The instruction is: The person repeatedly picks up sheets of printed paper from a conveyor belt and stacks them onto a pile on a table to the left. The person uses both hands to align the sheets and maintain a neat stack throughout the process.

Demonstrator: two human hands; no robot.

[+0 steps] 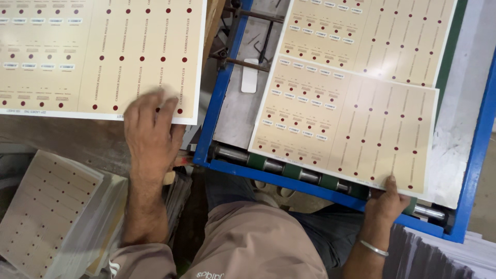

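Machine frame [217, 111], blue, w/ rollers along its near edge, is carrying two cream printed sheets. Right hand [386, 202] is pinching the nearer sheet [351, 129] at its near corner, over the rollers. Left hand [151, 133], left of the frame, is lying flat, fingers spread, on another sheet [98, 51], gripping nothing. Step looks like sheet handling at the rollers; next move prob. needs square alignment.

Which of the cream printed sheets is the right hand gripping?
The nearest sheet on the blue-framed machine, lying over the rollers. The right hand pinches its near edge. Another sheet lies farther back, and the left hand rests on the separate sheet.
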